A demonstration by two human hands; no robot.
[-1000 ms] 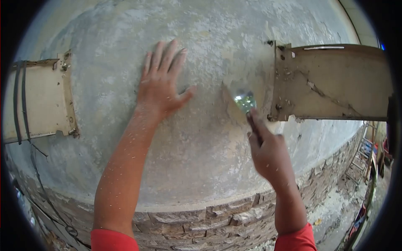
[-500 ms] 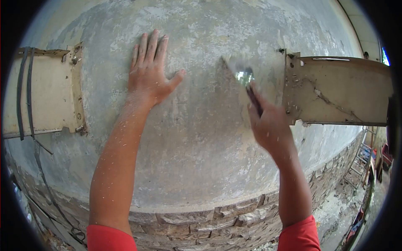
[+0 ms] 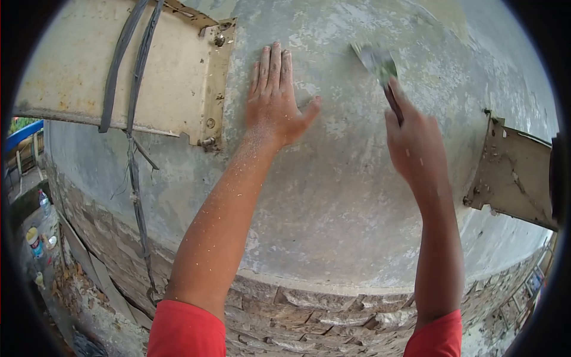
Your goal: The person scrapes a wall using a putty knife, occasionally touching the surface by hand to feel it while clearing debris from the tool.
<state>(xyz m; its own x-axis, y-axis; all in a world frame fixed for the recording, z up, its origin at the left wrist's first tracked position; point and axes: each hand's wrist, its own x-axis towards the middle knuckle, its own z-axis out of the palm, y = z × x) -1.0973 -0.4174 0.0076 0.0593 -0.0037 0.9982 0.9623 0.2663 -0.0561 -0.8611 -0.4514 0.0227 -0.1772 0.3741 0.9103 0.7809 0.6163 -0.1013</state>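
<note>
The blade of the flat-bladed metal scraper with a dark handle (image 3: 376, 59) is blurred, so you cannot see its edge clearly. Most of the handle is hidden inside your right hand (image 3: 416, 146), which is closed around it. The scraper is at the upper right, with its blade against the rough grey plaster wall (image 3: 333, 202). Your left hand (image 3: 275, 104) lies flat on the same wall, fingers straight and together, thumb spread, holding nothing. It is just to the left of the scraper and is apart from it.

The beige metal cable channel (image 3: 172, 77) at the upper left is cut off by the dark lens border. The dark grey cables (image 3: 119, 65) cross it and hang down the wall. A second beige metal channel piece (image 3: 514, 172) at the right is also only partly visible. The plaster is patchy and scraped. Below it runs a band of rough stacked stone (image 3: 321, 309). Pale dust specks cover both your forearms.
</note>
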